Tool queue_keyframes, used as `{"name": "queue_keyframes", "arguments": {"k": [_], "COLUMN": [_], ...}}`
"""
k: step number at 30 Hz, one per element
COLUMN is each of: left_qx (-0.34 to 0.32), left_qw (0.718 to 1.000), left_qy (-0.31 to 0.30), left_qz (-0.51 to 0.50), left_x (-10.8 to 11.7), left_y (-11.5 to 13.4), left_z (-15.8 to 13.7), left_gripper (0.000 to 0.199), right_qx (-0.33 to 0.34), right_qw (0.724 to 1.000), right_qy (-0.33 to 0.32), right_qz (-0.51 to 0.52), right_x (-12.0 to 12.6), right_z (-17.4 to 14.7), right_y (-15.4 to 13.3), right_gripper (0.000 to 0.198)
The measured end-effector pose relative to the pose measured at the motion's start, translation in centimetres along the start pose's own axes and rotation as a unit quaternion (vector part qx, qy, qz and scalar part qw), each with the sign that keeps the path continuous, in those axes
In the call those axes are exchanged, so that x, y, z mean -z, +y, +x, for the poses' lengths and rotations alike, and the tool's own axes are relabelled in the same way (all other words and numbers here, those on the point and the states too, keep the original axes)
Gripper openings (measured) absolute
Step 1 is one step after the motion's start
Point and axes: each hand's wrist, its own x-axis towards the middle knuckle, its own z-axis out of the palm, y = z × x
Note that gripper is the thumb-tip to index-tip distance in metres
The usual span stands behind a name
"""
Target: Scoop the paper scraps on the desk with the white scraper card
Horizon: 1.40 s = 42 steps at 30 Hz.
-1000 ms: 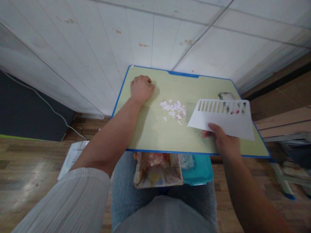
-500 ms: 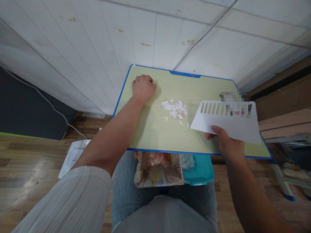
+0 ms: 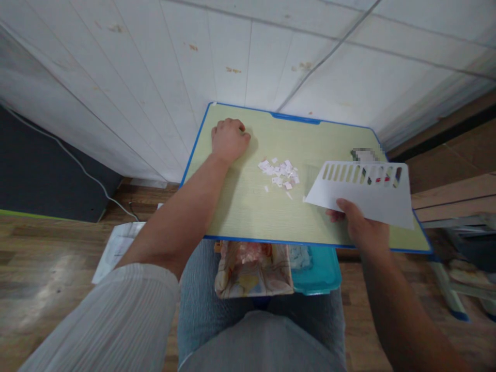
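My left hand [image 3: 229,140] rests on the back left of the pale yellow-green folding table [image 3: 248,217], its fingers loosely curled in. Nothing shows in the gap by the thumb, though the palm is hidden. A stiff white sheet with a row of slots [image 3: 364,199] is pinched in my right hand [image 3: 364,227], thumb on top and fingers underneath. It is held tilted over the table's right side. Between the hands lies a loose pile of small white paper pieces [image 3: 282,172], apart from both hands and left of the sheet.
Behind the sheet lies a partly blurred item [image 3: 364,154]. Below the table's front edge are a patterned fabric-lined box [image 3: 256,281] and a turquoise plastic container [image 3: 323,276] with pale contents. A white panelled wall [image 3: 232,51] stands behind, with a grey cable [image 3: 329,54] running down it.
The slotted sheet has shifted very slightly right in my right hand. My left hand and the paper pieces look unmoved.
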Motion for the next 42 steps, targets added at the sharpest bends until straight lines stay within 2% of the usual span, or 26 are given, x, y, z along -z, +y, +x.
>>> {"name": "queue_keyframes", "arguments": {"k": [3, 10, 16, 20, 24, 28, 33, 36, 40, 42], "left_qx": [0.003, 0.009, 0.009, 0.003, 0.005, 0.006, 0.004, 0.002, -0.005, -0.003], "left_qw": [1.0, 1.0, 1.0, 1.0, 1.0, 1.0, 1.0, 1.0, 1.0, 1.0], "left_qy": [-0.006, -0.01, -0.013, -0.008, -0.001, -0.007, -0.004, -0.005, 0.005, 0.006], "left_qz": [-0.001, -0.003, -0.001, -0.008, -0.007, -0.011, -0.008, -0.011, -0.022, -0.026], "left_x": [-0.1, 0.0, 0.0, 0.0, 0.1, 0.0, -0.1, -0.3, -0.3, -0.3], "left_y": [0.0, 0.1, 0.1, 0.0, 0.0, 0.0, -0.1, -0.3, -0.4, -0.4], "left_z": [0.0, -0.1, -0.1, -0.1, -0.1, 0.0, 0.1, 0.1, 0.2, 0.1], "left_gripper": [0.036, 0.04, 0.045, 0.039, 0.035, 0.036, 0.038, 0.04, 0.04, 0.038], "right_qx": [-0.002, -0.036, -0.077, -0.07, -0.049, -0.046, -0.084, -0.099, -0.088, -0.067], "right_qw": [1.0, 0.998, 0.988, 0.992, 0.993, 0.993, 0.99, 0.986, 0.986, 0.991], "right_qy": [-0.025, -0.038, -0.04, -0.044, -0.073, -0.074, -0.054, -0.073, -0.097, -0.083], "right_qz": [0.006, 0.03, 0.129, 0.1, 0.081, 0.078, 0.1, 0.108, 0.098, 0.08], "right_x": [0.4, 1.5, 2.3, 2.4, 2.6, 2.7, 3.0, 3.5, 3.9, 3.9], "right_z": [0.0, -0.5, -1.0, -1.0, -1.1, -1.4, -1.5, -1.5, -1.6, -1.6], "right_y": [-0.1, -0.1, 1.6, 2.1, 1.5, 0.8, 1.4, 2.2, 2.4, 2.3], "right_gripper": [0.038, 0.036, 0.027, 0.03, 0.036, 0.034, 0.029, 0.03, 0.032, 0.033]}}
